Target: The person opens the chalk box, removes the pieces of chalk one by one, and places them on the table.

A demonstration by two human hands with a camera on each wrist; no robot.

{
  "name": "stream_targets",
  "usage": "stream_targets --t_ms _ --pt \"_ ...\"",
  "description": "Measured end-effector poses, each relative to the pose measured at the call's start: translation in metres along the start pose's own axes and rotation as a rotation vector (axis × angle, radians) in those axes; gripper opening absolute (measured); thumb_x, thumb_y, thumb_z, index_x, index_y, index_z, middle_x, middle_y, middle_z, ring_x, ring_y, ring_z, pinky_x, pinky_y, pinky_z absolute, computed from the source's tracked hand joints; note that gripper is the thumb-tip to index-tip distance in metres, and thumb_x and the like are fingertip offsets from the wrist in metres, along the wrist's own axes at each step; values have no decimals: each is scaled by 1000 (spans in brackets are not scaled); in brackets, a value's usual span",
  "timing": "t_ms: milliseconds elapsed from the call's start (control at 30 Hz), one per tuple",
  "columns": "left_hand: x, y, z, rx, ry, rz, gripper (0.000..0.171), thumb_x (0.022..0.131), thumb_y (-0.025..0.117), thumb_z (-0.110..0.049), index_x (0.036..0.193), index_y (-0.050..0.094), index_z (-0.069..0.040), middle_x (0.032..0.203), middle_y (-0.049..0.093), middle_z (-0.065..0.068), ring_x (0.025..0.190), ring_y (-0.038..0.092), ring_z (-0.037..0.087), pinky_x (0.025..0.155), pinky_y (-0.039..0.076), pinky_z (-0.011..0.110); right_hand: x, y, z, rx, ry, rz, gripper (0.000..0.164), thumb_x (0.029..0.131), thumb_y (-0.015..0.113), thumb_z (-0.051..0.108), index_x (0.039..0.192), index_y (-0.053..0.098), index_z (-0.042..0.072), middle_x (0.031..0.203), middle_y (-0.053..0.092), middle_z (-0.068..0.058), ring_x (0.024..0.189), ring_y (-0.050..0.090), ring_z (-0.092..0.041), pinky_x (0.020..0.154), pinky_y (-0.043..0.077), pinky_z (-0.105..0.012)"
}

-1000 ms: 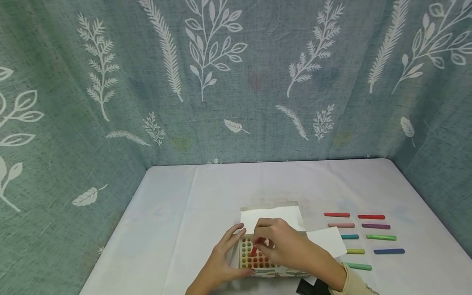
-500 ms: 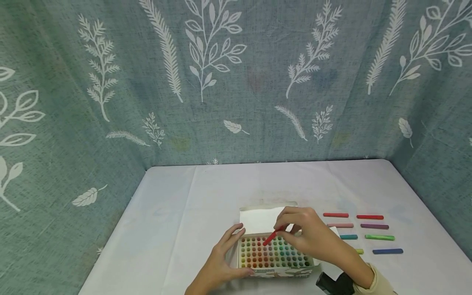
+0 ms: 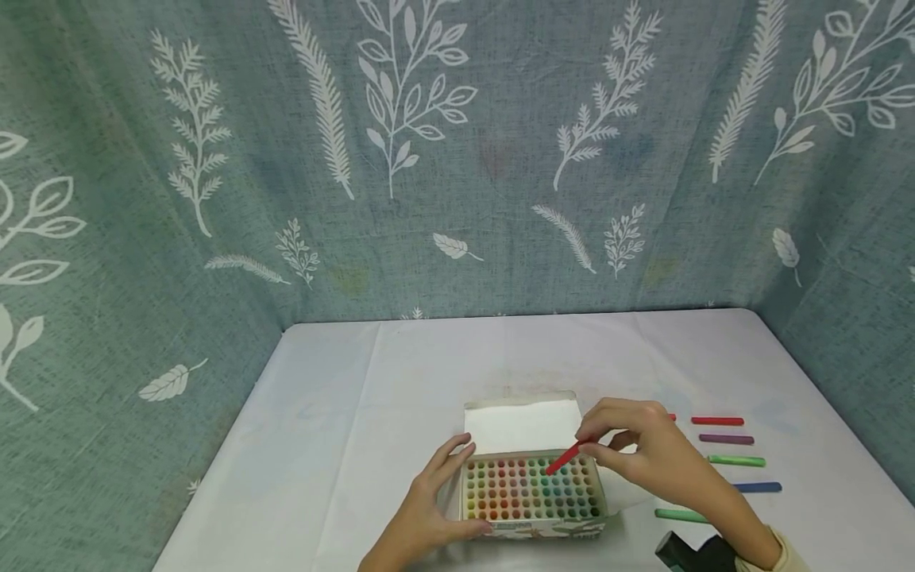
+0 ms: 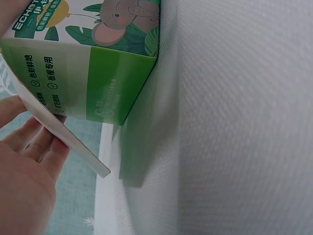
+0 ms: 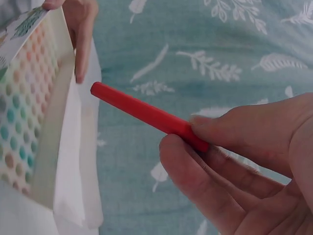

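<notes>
A red chalk stick (image 3: pixel 563 461) is pinched between the thumb and fingers of my right hand (image 3: pixel 646 453). It slants over the right half of an open chalk box (image 3: pixel 532 528), whose top shows rows of multicoloured round spots. In the right wrist view the whole length of the red chalk (image 5: pixel 142 112) shows, clear of the box. My left hand (image 3: pixel 432 504) grips the box's left end, thumb at the front and fingers at the back corner. From the left wrist, the fingers (image 4: pixel 36 139) lie behind a white side flap (image 4: pixel 63 132) beside the green printed end.
To the right lie loose chalks: a red one (image 3: pixel 718 422), a purple one (image 3: pixel 726 439), a green one (image 3: pixel 736 461), a blue one (image 3: pixel 758 487) and another green one (image 3: pixel 679 515). The right arm covers others. The box's white lid (image 3: pixel 525 425) stands folded back. A patterned curtain (image 3: pixel 457 159) surrounds the table.
My right hand has lifted the red chalk from the box's left part and carried it rightward over the box. The left hand and the box have stayed in place.
</notes>
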State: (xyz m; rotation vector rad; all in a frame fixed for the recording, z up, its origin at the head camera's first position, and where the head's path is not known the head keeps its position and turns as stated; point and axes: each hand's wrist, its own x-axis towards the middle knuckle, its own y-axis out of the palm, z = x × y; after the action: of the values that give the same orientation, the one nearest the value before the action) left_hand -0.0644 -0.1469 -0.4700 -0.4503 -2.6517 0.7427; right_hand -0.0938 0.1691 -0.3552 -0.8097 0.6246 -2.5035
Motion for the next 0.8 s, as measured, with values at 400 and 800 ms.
stream_targets --t_ms 400,800 --pt "0 -2 -10 -5 -10 -6 90 68 86 -31 143 42 -10 150 31 8 134 33 37 96 40 59 -31 -35 -9 35 127 -105 24 78 70 -10 93 72 8 94 67 -2 78 65 -12 58 57 -30" --pt "0 2 0 9 -13 -12 89 69 83 -42 145 41 -18 151 30 0 136 31 34 97 38 59 -61 -62 -17 13 236 -153 20 83 68 -5 100 70 6 94 65 -4 69 66 -17 61 56 -30"
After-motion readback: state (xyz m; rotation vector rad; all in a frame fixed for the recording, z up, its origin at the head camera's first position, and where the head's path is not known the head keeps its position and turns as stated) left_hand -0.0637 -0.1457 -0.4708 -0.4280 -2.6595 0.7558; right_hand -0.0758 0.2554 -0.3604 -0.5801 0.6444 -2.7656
